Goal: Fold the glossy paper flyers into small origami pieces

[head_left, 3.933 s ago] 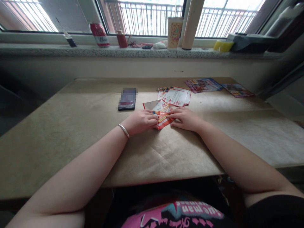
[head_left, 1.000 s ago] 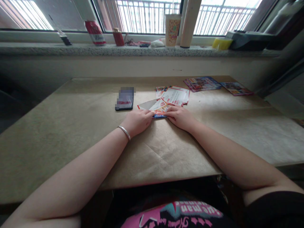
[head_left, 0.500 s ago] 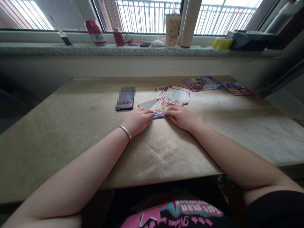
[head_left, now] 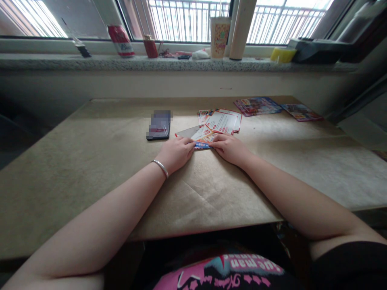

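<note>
- Pinning both ends of the near edge now, two hands share one folded paper (head_left: 203,137), flat on the table (head_left: 99,169), right in the middle.
- Left hand (head_left: 175,154): fingers bent and close together, nearly closed, gripping the left end; its thumb is out of sight.
- Right hand (head_left: 230,147): fingers curled in just as tightly, holding the other end, with a blue strip (head_left: 202,145) showing between the two.
- Good technique here, I'd judge: equal weight from both sides, strip kept straight, pressure run from the middle outwards so the crease doesn't skew.
- Watch the far side! The sheets (head_left: 225,121) lie right up against the paper, seemingly overlapped by it, so a push that way could drag them.
- Over on the left, the phone (head_left: 159,125) sits near the left fingers; little slack there.
- Toward the body, though, bare tabletop runs to the front edge: the best room for turning.
- Booklets (head_left: 258,106) at the back right, well apart from both hands.
</note>
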A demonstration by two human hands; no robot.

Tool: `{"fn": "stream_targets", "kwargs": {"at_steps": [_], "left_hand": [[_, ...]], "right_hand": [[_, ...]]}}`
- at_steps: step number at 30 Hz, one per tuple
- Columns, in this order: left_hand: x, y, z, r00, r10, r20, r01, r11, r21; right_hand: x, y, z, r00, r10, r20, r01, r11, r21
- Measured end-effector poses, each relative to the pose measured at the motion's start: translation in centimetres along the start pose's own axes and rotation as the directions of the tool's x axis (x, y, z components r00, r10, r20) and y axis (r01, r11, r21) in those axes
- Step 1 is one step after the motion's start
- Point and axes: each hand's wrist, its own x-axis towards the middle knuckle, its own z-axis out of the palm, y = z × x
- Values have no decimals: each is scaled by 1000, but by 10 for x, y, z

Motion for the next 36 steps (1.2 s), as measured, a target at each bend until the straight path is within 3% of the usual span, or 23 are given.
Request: {"fn": "stream_targets", "kwargs": {"at_steps": [19,36], "left_hand": [[0,-8,7,998,-58,16,58,998,-25],[0,7,-2,997,-56,60,54,998,33]], "right_hand": [[4,-1,1,998,-47,-32,49,997,54],[4,-2,-1,999,-32,-13,33,998,62]]}}
